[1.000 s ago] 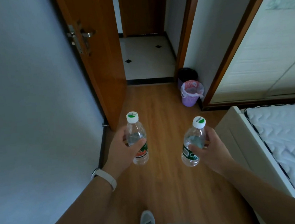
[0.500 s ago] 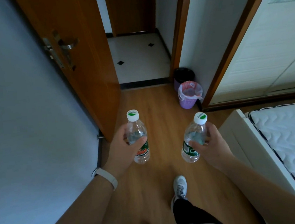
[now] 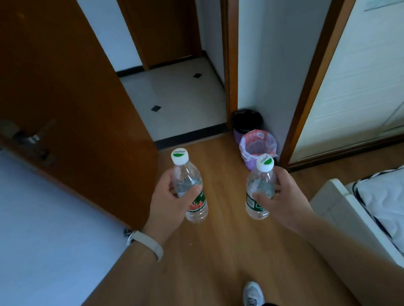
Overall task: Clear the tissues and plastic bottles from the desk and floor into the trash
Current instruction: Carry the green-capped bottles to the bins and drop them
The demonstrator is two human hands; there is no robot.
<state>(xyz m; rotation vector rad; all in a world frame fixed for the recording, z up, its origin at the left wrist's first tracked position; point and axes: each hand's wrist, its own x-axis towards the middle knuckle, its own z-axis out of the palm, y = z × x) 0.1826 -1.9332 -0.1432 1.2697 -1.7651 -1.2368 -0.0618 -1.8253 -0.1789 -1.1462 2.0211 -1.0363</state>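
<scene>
- My left hand holds one bottle upright; my right hand holds another bottle to its right, the two apart.
- The lined bin stands on the floor just beyond my right hand, with a second bin behind it in the corner.
- The open door is on the left, the bed near right.
- My shoe is on the floor, near and below both hands.
</scene>
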